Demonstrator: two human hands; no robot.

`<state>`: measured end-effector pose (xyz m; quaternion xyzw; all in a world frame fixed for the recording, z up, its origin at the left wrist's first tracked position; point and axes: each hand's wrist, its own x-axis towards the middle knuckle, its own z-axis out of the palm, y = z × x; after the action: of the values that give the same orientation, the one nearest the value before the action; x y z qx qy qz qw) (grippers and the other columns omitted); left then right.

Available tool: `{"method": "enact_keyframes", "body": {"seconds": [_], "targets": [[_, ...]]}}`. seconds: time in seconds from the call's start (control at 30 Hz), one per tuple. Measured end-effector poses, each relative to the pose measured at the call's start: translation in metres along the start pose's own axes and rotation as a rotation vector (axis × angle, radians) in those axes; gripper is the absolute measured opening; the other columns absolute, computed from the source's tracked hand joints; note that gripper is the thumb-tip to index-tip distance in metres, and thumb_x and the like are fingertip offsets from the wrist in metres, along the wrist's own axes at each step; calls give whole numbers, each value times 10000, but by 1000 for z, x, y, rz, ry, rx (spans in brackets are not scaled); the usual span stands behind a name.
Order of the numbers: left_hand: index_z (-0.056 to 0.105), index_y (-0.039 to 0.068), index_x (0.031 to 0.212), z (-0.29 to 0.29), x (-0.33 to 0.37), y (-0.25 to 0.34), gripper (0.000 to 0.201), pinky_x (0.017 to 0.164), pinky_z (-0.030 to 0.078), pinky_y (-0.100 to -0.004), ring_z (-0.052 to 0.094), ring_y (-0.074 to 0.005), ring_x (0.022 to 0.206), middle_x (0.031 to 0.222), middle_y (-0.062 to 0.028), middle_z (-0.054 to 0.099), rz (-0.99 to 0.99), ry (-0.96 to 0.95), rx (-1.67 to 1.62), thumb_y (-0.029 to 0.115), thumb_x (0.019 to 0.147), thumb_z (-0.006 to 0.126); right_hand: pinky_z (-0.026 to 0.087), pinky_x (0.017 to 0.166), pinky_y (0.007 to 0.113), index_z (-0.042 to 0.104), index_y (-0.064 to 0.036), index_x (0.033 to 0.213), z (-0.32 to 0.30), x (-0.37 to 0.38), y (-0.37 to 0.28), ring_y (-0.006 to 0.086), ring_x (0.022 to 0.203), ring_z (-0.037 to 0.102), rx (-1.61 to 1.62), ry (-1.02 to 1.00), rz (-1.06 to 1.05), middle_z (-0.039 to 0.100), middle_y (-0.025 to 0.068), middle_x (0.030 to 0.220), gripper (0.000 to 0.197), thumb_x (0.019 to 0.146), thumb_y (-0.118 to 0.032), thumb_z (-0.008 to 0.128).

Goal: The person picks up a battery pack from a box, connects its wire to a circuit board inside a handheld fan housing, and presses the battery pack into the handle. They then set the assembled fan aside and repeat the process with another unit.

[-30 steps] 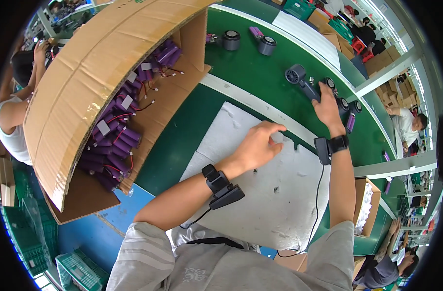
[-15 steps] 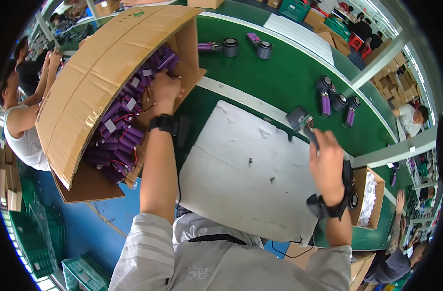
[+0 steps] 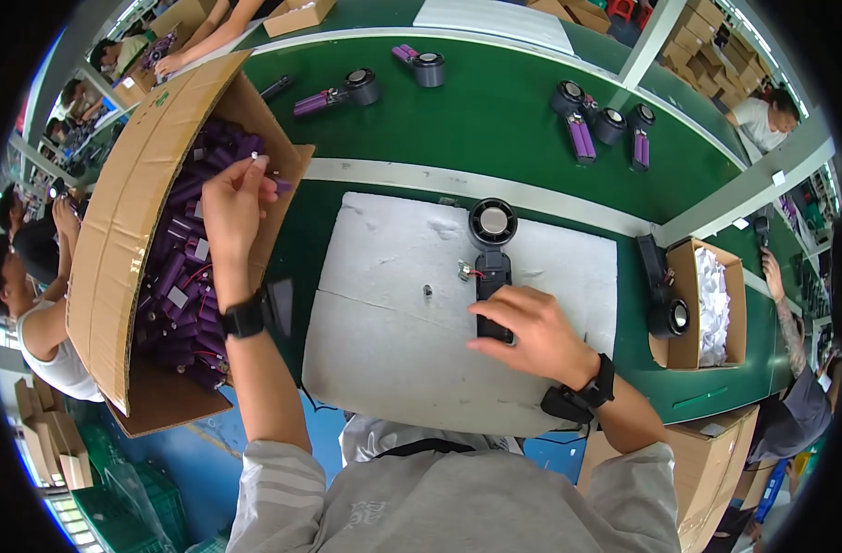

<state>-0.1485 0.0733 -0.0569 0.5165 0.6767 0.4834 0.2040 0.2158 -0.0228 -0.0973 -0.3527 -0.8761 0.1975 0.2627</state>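
My left hand (image 3: 232, 210) is at the opening of a cardboard box, its fingers closed on a purple battery pack (image 3: 281, 186) with a small white connector at the fingertips. Purple battery packs (image 3: 174, 276) with red wires and white labels are heaped in the box. On a white foam board (image 3: 375, 369) lies a black handheld fan (image 3: 493, 263) with a round head, its handle toward me. A small circuit board (image 3: 464, 270) with a red wire sticks out beside the handle. My right hand (image 3: 536, 336) holds the lower handle, fingers partly covering it.
The cardboard box (image 3: 131, 212) stands tilted at left. Across the green bench (image 3: 495, 120) lie several fan heads with purple packs attached (image 3: 579, 138). To the right, a small carton (image 3: 730, 318) holds white pieces, with a black fan (image 3: 665, 304) beside it. Other people sit around.
The view has shifted. My right hand has brought the fan from the board's far right edge onto its middle. My left hand has drawn back from the pile with a battery pack.
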Motion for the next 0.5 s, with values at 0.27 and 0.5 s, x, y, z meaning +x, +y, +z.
{"method": "enact_keyframes", "body": {"seconds": [0.27, 0.5], "targets": [[687, -13, 1004, 63, -106, 110, 178, 553, 476, -223, 642, -115, 648, 731, -63, 676, -20, -944, -512, 136, 954, 605, 519, 783, 330, 608, -11, 1152, 1, 10, -1, 246, 886, 634, 133, 609, -43, 636, 130, 996, 446, 751, -96, 785], [622, 7, 1038, 116, -107, 73, 194, 656, 513, -264, 647, -152, 792, 856, -86, 650, 100, -839, -310, 89, 879, 694, 498, 778, 286, 545, -1, 1202, 5, -11, 18, 129, 885, 590, 484, 314, 505, 620, 73, 996, 420, 819, -25, 714]]}}
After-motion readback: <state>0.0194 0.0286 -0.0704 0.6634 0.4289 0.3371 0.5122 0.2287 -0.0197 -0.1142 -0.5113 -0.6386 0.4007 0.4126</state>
